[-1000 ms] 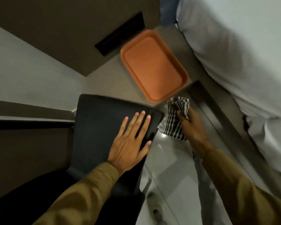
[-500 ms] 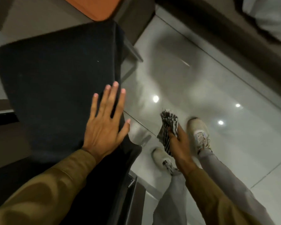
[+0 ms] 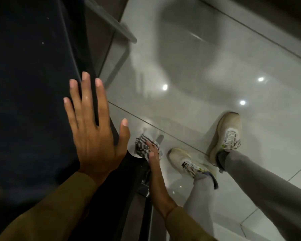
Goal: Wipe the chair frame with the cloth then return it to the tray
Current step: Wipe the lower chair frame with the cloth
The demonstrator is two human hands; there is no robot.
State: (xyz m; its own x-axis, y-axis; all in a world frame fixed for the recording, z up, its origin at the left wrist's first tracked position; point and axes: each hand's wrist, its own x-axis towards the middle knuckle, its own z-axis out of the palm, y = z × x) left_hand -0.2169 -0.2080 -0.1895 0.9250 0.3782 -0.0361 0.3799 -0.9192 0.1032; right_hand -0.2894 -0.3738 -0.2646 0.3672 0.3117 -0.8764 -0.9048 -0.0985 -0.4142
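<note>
My left hand [image 3: 92,131] lies flat with fingers spread on the dark padded back of the chair [image 3: 30,84]. My right hand [image 3: 154,162] is low beside the chair, closed on the black-and-white striped cloth [image 3: 142,146]. The cloth is pressed against a grey metal leg of the chair frame [image 3: 159,138] near the floor. Another grey frame bar [image 3: 111,20] shows at the upper middle. The orange tray is out of view.
Glossy grey floor tiles [image 3: 198,75] fill the right half, with light spots reflected in them. My two feet in pale sneakers [image 3: 228,134] and grey trousers stand right of the chair. A dark strip runs along the top right edge.
The view has tipped further down, and the tray has left the frame. My right hand has carried the cloth down to the chair's leg. My left hand stays on the chair back.
</note>
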